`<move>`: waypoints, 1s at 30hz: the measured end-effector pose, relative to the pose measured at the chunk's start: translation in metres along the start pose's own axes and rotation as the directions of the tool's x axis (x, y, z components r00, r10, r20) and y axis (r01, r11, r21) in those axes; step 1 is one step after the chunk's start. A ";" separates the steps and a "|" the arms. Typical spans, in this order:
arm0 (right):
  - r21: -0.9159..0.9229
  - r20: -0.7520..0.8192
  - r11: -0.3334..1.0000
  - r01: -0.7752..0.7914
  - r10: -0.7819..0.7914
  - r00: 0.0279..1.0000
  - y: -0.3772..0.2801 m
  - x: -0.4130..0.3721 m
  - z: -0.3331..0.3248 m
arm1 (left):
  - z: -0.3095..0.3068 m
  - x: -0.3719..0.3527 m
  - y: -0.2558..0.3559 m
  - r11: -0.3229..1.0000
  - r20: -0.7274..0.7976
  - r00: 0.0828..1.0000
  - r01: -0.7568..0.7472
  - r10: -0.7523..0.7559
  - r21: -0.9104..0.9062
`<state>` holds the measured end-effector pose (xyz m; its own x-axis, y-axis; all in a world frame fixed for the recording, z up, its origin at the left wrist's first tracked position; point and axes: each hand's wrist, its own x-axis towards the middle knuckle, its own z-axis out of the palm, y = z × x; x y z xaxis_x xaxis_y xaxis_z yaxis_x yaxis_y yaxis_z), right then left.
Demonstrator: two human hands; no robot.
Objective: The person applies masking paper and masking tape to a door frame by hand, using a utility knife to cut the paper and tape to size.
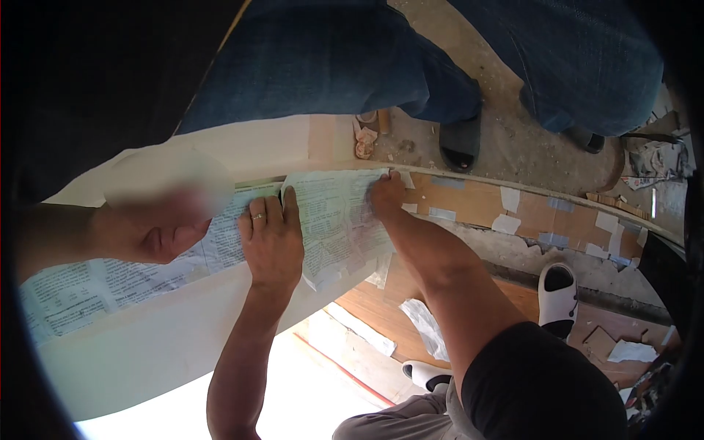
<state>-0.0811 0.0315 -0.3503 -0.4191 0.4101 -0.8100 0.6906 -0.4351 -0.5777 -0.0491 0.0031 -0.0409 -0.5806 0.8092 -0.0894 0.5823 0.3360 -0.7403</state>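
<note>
One sheet (334, 235) on the ledge (183, 323)

I have my left hand (271, 238) at the sheet's left edge, fingers nearly straight and close together, laid flat with nothing gripped. My right hand (387, 195) is at the sheet's far right corner, fingers curled; I cannot tell whether they pinch it. More newsprint (62, 293) lies left of the sheet, a co-worker's hand (165, 242) over it, partly blurred. Right of the sheet I see cardboard (477, 202) bearing pieces of tape (507, 224).
</note>
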 end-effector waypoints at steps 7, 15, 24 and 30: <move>0.019 -0.054 0.998 0.057 -0.056 0.997 0.006 -0.003 0.003 | 0.000 -0.003 -0.001 0.999 0.032 0.999 -0.015 0.016 -0.028; -0.076 -0.205 0.983 0.165 -0.177 0.963 0.005 -0.008 -0.003 | 0.003 -0.003 -0.003 0.999 0.029 1.000 -0.008 0.009 -0.043; -0.029 -0.083 0.996 0.079 -0.082 0.993 -0.006 -0.002 -0.017 | 0.000 0.000 0.001 1.000 0.034 0.999 0.005 -0.005 -0.015; 0.026 -0.097 0.995 0.091 -0.088 0.991 0.006 0.014 -0.002 | -0.006 0.002 -0.002 1.000 0.112 0.994 0.004 -0.004 -0.007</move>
<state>-0.0813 0.0366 -0.3650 -0.4194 0.5226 -0.7423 0.6340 -0.4167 -0.6515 -0.0483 0.0072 -0.0359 -0.6427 0.7490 -0.1609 0.5838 0.3429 -0.7359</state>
